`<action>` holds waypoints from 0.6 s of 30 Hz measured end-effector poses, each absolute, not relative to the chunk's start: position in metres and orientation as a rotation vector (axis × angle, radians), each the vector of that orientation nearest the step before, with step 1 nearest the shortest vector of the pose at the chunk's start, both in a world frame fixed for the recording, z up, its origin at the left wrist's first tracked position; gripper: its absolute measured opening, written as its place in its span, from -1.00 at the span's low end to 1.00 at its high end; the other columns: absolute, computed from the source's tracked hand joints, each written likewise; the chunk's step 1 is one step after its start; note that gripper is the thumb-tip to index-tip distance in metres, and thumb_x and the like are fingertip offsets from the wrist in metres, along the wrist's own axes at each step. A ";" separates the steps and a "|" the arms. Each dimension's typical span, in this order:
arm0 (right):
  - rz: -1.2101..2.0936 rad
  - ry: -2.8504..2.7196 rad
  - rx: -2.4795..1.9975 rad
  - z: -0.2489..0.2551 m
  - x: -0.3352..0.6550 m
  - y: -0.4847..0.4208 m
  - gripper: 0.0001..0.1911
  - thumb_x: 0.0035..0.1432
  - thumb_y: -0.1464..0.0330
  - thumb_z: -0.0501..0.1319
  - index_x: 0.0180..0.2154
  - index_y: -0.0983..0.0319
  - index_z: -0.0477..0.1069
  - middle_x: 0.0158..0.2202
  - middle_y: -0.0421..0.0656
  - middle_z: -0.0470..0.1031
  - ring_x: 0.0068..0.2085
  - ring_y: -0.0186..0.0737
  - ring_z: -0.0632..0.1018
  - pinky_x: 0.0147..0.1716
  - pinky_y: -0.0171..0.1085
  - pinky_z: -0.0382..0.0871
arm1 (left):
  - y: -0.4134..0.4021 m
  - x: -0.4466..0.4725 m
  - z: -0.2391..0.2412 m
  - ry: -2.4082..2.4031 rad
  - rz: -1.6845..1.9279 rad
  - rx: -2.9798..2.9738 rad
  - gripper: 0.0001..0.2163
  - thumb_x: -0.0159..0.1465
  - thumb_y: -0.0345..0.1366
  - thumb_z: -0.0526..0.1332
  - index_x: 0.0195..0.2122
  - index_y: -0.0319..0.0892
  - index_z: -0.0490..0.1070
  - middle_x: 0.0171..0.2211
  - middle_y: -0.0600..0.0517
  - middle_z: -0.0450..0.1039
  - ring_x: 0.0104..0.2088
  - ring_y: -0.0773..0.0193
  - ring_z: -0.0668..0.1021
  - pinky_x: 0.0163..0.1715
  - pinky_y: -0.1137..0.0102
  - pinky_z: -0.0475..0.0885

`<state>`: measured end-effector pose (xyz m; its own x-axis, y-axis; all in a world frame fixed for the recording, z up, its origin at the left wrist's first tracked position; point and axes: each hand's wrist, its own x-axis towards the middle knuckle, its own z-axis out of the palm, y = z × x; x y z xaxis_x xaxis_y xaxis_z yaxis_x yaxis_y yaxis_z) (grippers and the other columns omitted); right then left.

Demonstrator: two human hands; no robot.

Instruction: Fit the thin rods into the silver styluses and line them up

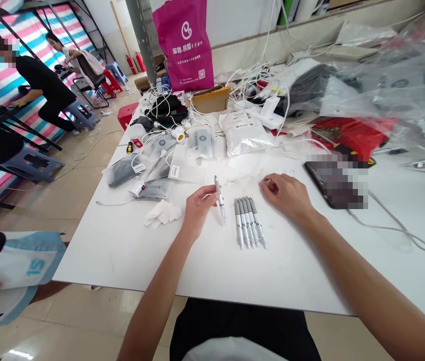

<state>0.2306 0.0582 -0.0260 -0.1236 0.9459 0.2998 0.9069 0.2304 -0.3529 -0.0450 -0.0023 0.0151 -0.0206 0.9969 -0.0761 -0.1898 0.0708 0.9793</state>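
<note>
A white and grey pen (219,199) stands tilted in my left hand (199,203), pinched between thumb and fingers above the white table (197,260). To the right of it, several similar pens (249,223) lie side by side in a neat row, their grey ends pointing away from me. My right hand (287,195) rests on the table beyond the row and to its right, with curled fingers. Whether those fingers enclose something small is hard to see. A crumpled white tissue (163,213) lies left of my left hand.
A dark phone (329,183) with a cable lies at the right. Packaged pouches (201,143), a white plastic package (246,133) and tangled cables (257,80) cover the far side, before a magenta bag (184,45). A person (9,286) is close at the left.
</note>
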 end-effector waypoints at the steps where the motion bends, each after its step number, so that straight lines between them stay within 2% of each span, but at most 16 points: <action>1: 0.110 -2.053 -1.701 -0.025 0.230 0.058 -0.74 0.36 0.16 0.17 -0.15 0.16 0.55 -0.37 -0.11 0.57 -0.32 -0.09 0.50 -0.32 -0.18 0.19 | -0.002 -0.046 0.015 1.093 1.267 0.967 -0.75 0.22 -0.18 0.44 -0.10 -0.13 0.66 -0.19 -0.02 0.60 -0.21 0.27 0.58 -0.17 0.36 0.43; 7: 0.105 -2.041 -1.681 -0.025 0.233 0.055 -0.75 0.35 0.17 0.19 -0.14 0.16 0.54 -0.39 -0.12 0.57 -0.35 -0.11 0.52 -0.32 -0.19 0.23 | -0.004 -0.046 0.017 1.071 1.256 0.922 -0.73 0.22 -0.16 0.46 -0.09 -0.14 0.65 -0.23 -0.03 0.61 -0.18 0.24 0.60 -0.11 0.33 0.45; 10: 0.048 -2.004 -1.544 -0.025 0.232 0.053 -0.76 0.36 0.17 0.19 -0.09 0.17 0.48 -0.41 -0.16 0.56 -0.41 -0.17 0.50 -0.36 -0.21 0.26 | -0.004 -0.044 0.016 1.081 1.251 0.929 -0.74 0.21 -0.18 0.46 -0.12 -0.15 0.65 -0.22 -0.03 0.62 -0.18 0.24 0.60 -0.13 0.34 0.45; 12: -0.034 -1.946 -1.381 -0.013 0.224 0.047 -0.80 0.37 0.18 0.21 -0.16 0.17 0.42 -0.46 -0.20 0.53 -0.47 -0.24 0.48 -0.41 -0.25 0.27 | -0.003 -0.042 0.014 1.069 1.258 0.910 -0.75 0.20 -0.18 0.47 -0.14 -0.17 0.64 -0.21 -0.05 0.64 -0.20 0.26 0.60 -0.16 0.35 0.45; 14: -0.099 -1.907 -1.179 0.017 0.209 0.032 -0.79 0.35 0.21 0.27 -0.28 0.15 0.34 -0.53 -0.26 0.46 -0.53 -0.30 0.45 -0.47 -0.28 0.27 | -0.002 -0.041 0.012 1.052 1.268 0.858 -0.74 0.17 -0.20 0.49 -0.17 -0.19 0.64 -0.20 -0.06 0.66 -0.24 0.28 0.61 -0.21 0.37 0.44; 18: -0.056 -2.074 -0.821 0.116 0.176 -0.031 -0.63 0.28 0.30 0.36 -0.47 0.12 0.21 -0.61 -0.31 0.38 -0.59 -0.35 0.37 -0.50 -0.25 0.29 | -0.001 -0.040 0.009 0.954 1.276 0.752 -0.76 0.16 -0.24 0.51 -0.21 -0.23 0.62 -0.21 -0.06 0.68 -0.22 0.27 0.65 -0.18 0.39 0.49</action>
<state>0.1757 -0.0308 0.1161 -0.3948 0.5320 0.7491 0.5718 0.7804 -0.2529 -0.0403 -0.0011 0.0090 0.0268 0.9862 -0.1634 -0.4362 0.1586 0.8857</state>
